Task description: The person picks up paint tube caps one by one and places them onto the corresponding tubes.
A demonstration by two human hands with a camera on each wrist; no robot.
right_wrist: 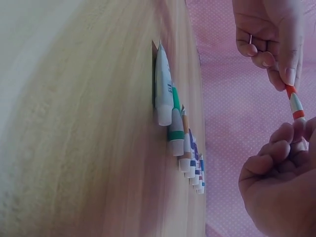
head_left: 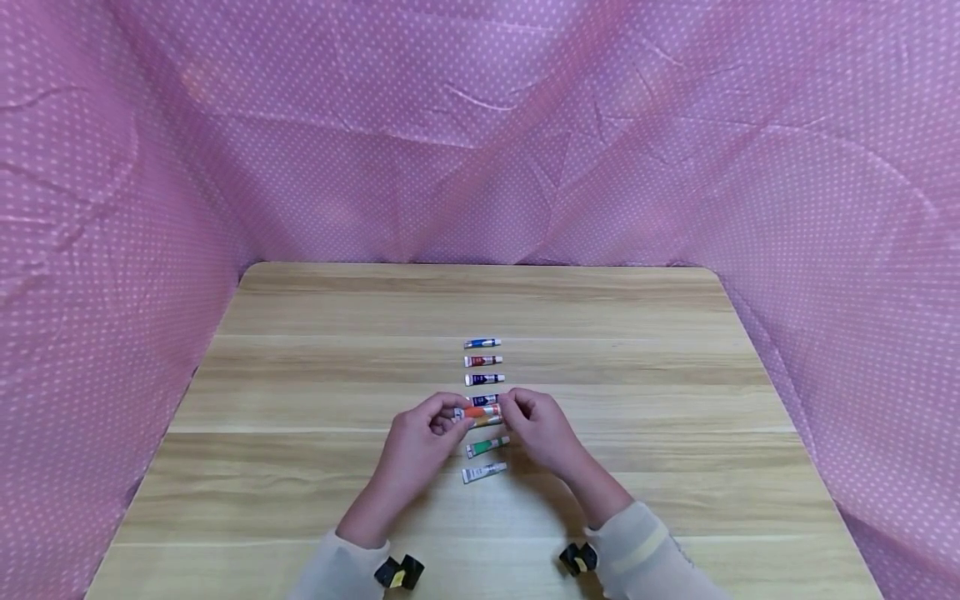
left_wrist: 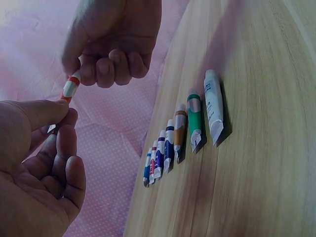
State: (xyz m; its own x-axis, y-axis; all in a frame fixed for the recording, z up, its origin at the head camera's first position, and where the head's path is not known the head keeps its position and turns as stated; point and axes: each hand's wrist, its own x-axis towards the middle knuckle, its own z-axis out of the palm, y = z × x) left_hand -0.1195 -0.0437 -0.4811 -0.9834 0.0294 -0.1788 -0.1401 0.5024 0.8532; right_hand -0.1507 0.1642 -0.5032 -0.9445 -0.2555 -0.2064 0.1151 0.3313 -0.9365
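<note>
Held above the table between both hands is an orange paint tube [head_left: 480, 411] with a white cap end. My left hand [head_left: 423, 433] pinches its crimped end between thumb and forefinger, the other fingers loosely bent. At the cap end, my right hand [head_left: 543, 429] grips with thumb and curled forefinger, hiding the cap in the left wrist view. Below the held tube lies a brown-orange tube [left_wrist: 180, 129], partly covered in the head view. Nearer me on the table are a green tube [head_left: 487, 447] and a white tube [head_left: 484, 473].
Farther off, in the same column, lie a blue tube [head_left: 482, 342], a red tube [head_left: 483, 361] and two dark blue or purple tubes, one of them a purple tube [head_left: 484, 379]. Pink dotted cloth [head_left: 480, 167] hangs around the wooden table [head_left: 300, 358].
</note>
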